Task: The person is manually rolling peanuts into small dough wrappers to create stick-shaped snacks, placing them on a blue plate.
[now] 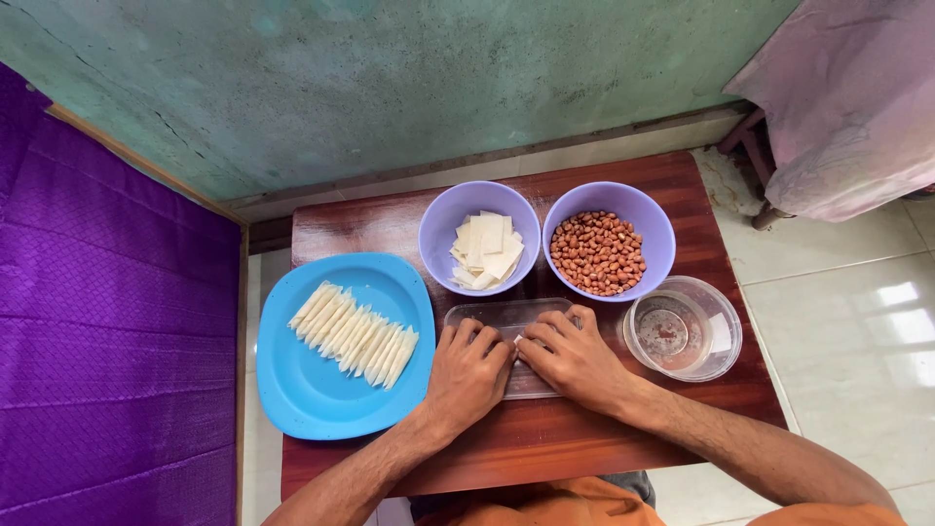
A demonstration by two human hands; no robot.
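My left hand point(466, 375) and my right hand point(570, 356) rest side by side on a clear plastic tray point(487, 314) at the middle of a small wooden table point(604, 433). Their fingertips meet, pressing a small pale piece that is mostly hidden under the fingers. To the left, a blue plate point(302, 390) holds a row of several rolled pale dough sticks point(353, 333). Behind the tray stand two purple bowls: one point(436, 226) with flat square dough sheets point(485, 249), the other point(654, 226) with peanuts point(597, 253).
A clear plastic container point(684, 328) with a little liquid sits at the right of the table. A green wall point(390, 78) stands behind, a purple cloth point(107, 321) at the left, pink fabric point(847, 97) over furniture at top right, white floor tiles point(838, 292) at the right.
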